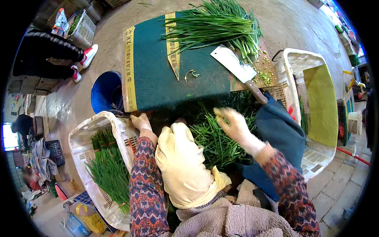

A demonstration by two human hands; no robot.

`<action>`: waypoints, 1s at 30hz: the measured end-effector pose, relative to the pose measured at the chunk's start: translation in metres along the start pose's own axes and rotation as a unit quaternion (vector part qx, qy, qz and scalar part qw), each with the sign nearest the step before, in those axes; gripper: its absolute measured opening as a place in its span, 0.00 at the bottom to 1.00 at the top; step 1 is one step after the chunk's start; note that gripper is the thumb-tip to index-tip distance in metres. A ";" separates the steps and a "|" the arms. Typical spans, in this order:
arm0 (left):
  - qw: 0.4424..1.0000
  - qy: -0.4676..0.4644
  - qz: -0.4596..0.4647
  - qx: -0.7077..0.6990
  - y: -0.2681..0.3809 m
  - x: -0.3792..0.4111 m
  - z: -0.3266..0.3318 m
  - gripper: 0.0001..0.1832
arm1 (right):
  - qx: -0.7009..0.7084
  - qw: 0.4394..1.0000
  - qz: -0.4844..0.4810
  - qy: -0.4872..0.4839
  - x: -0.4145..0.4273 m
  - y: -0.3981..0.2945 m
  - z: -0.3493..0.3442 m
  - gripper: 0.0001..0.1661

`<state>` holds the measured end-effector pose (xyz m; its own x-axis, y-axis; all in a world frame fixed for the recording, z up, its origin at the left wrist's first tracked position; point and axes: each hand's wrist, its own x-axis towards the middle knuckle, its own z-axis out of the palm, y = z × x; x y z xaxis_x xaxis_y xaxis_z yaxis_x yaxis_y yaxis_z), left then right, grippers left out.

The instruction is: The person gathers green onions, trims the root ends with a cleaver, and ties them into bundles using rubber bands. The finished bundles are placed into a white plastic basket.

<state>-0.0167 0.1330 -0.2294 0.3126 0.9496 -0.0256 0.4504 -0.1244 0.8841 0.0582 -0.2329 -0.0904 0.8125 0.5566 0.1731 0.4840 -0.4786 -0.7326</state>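
Note:
My right hand (pixel 232 126), blurred and pale, hovers over loose green leaf trimmings (pixel 219 145) between my legs. Its fingers are apart, with nothing visible in them. My left hand (pixel 142 122) is at the near left edge of a low table with a dark green cover (pixel 151 71); its fingertips are partly hidden, and I cannot tell whether it grips the edge. A loose heap of garlic chives (pixel 216 31) covers the table's far right part. Beside the heap lies a cleaver (pixel 234 63), its wooden handle sticking out past the near edge. Chopped pale stem ends (pixel 265 74) are scattered right of the blade.
A white plastic basket (pixel 114 118) at left holds tied chive bundles (pixel 109 171). Another white basket (pixel 321 164) with a yellow sheet (pixel 321 103) stands right. A blue bucket (pixel 102 91) is beside the table. A person in dark trousers (pixel 44 54) is at far left. Cream cloth (pixel 183 166) covers my left leg.

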 end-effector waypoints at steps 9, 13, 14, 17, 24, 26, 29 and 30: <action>0.985 -0.141 -0.085 -0.052 -0.019 0.012 -0.009 0.14 | -0.130 0.988 -0.049 -0.071 0.157 -0.005 0.063 0.22; 0.984 -0.135 0.060 0.104 -0.032 0.005 -0.033 0.11 | -0.024 0.939 -0.067 -0.335 0.083 -0.012 0.063 0.20; 0.986 -0.107 0.089 0.089 -0.052 0.006 -0.034 0.11 | -0.021 0.963 -0.073 -0.259 0.075 -0.009 0.063 0.18; 0.969 -0.192 0.090 0.124 -0.021 -0.013 -0.035 0.11 | 0.093 0.990 0.027 -0.101 0.077 -0.012 0.046 0.14; 0.898 -0.300 -0.190 -0.258 -0.003 -0.010 -0.052 0.18 | 0.144 0.972 0.032 -0.181 0.025 -0.048 0.016 0.17; 0.868 -0.304 -0.229 -0.318 -0.003 -0.014 -0.052 0.18 | 0.129 0.963 0.103 -0.213 -0.006 -0.051 0.002 0.17; 0.817 -0.305 -0.293 -0.392 -0.007 -0.008 -0.052 0.18 | 0.096 0.954 0.172 -0.226 -0.053 -0.047 -0.016 0.18; 0.797 -0.306 -0.314 -0.415 -0.010 -0.007 -0.049 0.18 | 0.099 0.948 0.198 -0.230 -0.068 -0.043 -0.022 0.18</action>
<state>-0.0642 0.1416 -0.2149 0.7071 0.4001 -0.5830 0.0495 0.7945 0.6052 -0.0108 -0.2649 -0.0560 0.6680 0.6194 -0.4125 0.0639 -0.6000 -0.7975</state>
